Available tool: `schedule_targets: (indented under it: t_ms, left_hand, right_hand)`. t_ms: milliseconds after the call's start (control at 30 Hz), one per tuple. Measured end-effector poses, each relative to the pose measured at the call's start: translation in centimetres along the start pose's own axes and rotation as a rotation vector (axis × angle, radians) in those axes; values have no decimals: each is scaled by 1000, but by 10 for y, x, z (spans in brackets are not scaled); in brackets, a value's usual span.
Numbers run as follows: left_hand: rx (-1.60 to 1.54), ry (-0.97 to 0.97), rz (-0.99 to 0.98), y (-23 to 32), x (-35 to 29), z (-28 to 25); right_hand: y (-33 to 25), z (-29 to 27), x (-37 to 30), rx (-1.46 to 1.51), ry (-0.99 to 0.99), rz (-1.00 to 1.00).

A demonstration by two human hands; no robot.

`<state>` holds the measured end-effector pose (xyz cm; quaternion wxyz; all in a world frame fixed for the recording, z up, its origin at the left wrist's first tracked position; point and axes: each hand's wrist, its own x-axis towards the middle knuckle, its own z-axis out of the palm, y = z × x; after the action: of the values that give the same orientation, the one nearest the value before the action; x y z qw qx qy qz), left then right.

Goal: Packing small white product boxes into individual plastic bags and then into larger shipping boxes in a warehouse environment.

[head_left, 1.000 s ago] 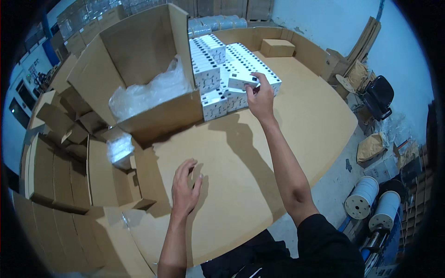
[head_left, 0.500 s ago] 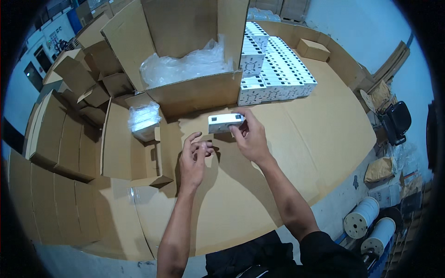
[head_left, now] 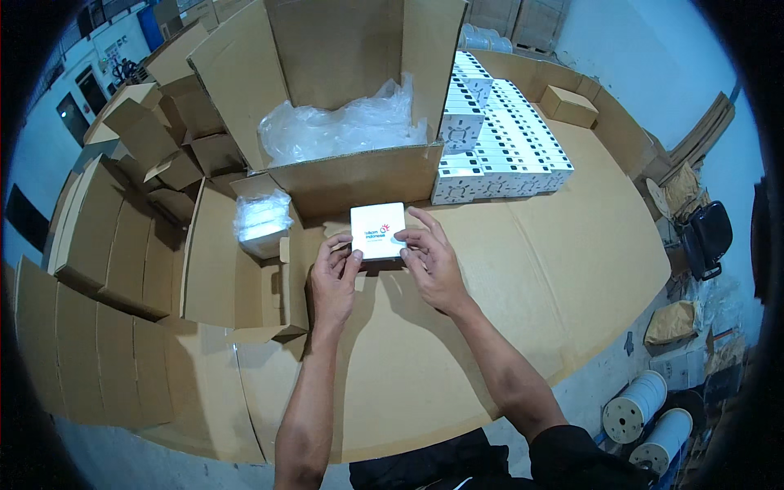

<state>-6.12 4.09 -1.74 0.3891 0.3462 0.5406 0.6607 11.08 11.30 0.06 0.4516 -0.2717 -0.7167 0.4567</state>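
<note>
A small flat white box (head_left: 371, 216) with red and dark print is held up above the cardboard-covered table, its broad face toward me. My left hand (head_left: 331, 286) pinches its left edge between thumb and fingers. On the opposite edge, my right hand (head_left: 437, 269) grips it with thumb and fingertips, the index finger raised near the top corner. Left of my hands stands a small open carton (head_left: 214, 278). Inside it, at the far end, sits a plastic-wrapped stack (head_left: 263, 222) of pale items; the carton's near part shows bare cardboard.
Behind my hands stands a large open carton (head_left: 359, 180) holding clear plastic bags (head_left: 343, 126). Rows of similar white boxes (head_left: 510, 155) are stacked to its right. Folded brown cartons (head_left: 106, 237) line the left side. Cable spools (head_left: 633, 404) and a black chair (head_left: 706, 237) are at right.
The white box has turned from edge-on to broad face toward me. My left hand, free before, has closed on its left edge. The view has shifted slightly.
</note>
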Motion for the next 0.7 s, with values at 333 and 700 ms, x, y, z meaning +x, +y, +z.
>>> schedule_targets:
  t_ms: [333, 700]
  left_hand:
    - [307, -24, 145, -4, 4, 1]
    - [649, 39, 235, 11, -8, 4]
  right_hand:
    - [19, 1, 4, 45, 54, 99]
    - [13, -2, 3, -92, 21, 68]
